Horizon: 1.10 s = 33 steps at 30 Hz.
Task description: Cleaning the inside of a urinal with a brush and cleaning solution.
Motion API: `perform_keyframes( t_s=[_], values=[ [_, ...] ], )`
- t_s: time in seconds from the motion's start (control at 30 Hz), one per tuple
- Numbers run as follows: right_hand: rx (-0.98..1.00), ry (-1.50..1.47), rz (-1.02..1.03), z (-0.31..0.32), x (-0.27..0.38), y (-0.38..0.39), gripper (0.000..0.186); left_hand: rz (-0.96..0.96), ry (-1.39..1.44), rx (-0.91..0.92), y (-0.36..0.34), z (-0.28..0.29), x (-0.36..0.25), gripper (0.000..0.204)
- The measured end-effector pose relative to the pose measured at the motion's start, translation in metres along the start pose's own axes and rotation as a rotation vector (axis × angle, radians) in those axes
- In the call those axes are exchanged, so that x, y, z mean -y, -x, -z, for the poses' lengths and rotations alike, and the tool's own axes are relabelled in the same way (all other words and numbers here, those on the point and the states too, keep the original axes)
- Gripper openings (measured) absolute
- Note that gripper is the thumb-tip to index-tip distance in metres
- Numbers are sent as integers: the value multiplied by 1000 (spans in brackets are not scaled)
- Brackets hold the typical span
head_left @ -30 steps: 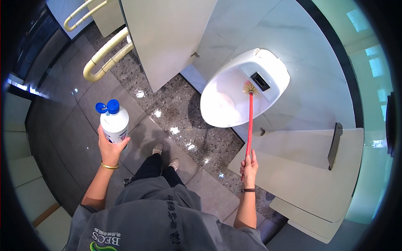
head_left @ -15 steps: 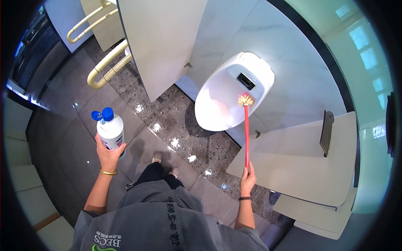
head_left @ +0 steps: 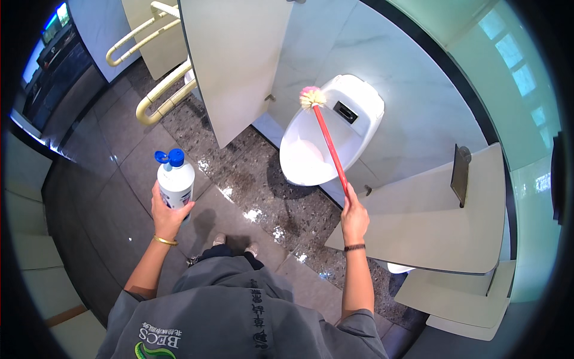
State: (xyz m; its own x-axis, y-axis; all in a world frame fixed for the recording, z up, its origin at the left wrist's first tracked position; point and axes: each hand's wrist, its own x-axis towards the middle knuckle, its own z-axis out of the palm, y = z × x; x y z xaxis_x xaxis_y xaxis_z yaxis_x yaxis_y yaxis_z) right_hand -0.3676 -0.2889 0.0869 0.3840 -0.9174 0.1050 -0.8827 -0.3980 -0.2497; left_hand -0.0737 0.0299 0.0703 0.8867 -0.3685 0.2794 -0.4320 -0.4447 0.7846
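Note:
My left hand (head_left: 169, 212) grips a white bottle (head_left: 177, 184) with a blue flip cap, held upright with the cap lifted. In my right hand (head_left: 355, 219) is the red handle of a toilet brush (head_left: 328, 140), its pale yellow and pink bristle head raised at the far left rim of the white urinal (head_left: 291, 170). That urinal hangs on the marbled wall, with a dark sensor panel (head_left: 345, 112) in its upper part. Whether the bristles touch the urinal I cannot tell.
A beige partition (head_left: 233, 66) stands left of the urinal and another (head_left: 430, 221) at its right. Cream grab rails (head_left: 161, 96) stick out beyond the left partition. Speckled stone flooring (head_left: 239, 164) runs below the urinal, with grey tiles (head_left: 119, 173) nearer me.
The toilet brush has swung up and left, from the urinal's right side to its far left rim. My right hand has reached forward. The bottle has shifted slightly right in view.

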Motion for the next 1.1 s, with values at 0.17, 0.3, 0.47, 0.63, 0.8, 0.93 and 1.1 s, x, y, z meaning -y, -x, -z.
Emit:
perform_keyframes(
  t_s=[0.17,0.3,0.47,0.63,0.8,0.93,1.1],
  values=[
    [-92,-26,46,0,-29,23,40,-17,15,-4,-3,7,15,86],
    [-150,-97,49,-5,-5,26,37,80,-18,4,3,22,44,91],
    [94,92,7,-54,50,-11,34,104,-27,-12,2,48,70,90],
    [137,-39,-14,-75,55,-4,33,107,-27,-41,6,80,104,88],
    [190,-111,-8,-123,60,4,34,289,-13,-44,18,95,135,88],
    [434,84,-77,-166,64,34,33,379,-48,-66,25,100,136,87],
    [489,-2,-47,-197,42,67,32,345,-130,-47,41,113,174,86]
  ],
)
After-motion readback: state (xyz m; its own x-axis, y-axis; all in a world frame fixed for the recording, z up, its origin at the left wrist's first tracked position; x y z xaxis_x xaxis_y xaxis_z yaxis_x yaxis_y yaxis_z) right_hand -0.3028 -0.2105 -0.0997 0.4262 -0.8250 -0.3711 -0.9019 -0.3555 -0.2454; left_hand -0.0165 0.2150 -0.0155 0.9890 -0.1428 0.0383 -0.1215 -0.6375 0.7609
